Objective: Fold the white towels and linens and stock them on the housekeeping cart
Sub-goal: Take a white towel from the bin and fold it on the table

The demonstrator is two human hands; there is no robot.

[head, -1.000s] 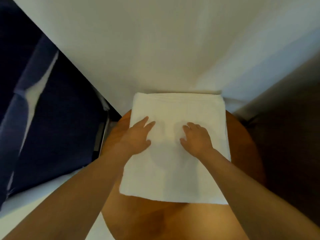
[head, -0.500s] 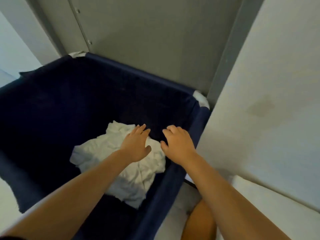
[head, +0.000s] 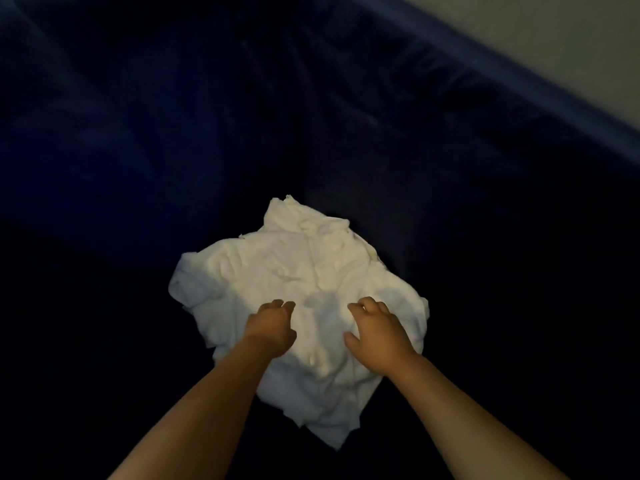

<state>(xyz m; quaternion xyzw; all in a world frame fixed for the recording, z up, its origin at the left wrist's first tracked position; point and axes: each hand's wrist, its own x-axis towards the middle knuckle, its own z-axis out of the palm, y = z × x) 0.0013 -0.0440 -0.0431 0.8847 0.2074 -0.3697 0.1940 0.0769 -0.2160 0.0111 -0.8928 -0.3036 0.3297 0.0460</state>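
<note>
A crumpled white linen (head: 311, 268) lies in a heap at the bottom of a dark blue fabric laundry bin (head: 145, 126). Both my arms reach down into the bin. My left hand (head: 272, 327) sits on the near left part of the heap, its fingers bent downward onto the cloth. On the near right part is my right hand (head: 375, 336), with fingers spread and curved and the thumb held apart. No cloth is bunched up in either hand. The folded towel and the cart's shelves are out of view.
The bin's dark fabric walls surround the heap on all sides. Its blue rim (head: 540, 98) runs diagonally across the upper right, with a pale grey wall (head: 571, 32) beyond it. The bin floor around the linen is dim.
I have turned from the folded towel on the round wooden table to the blue bin. Both hands have dropped from above the bin's rim down onto the crumpled linen.
</note>
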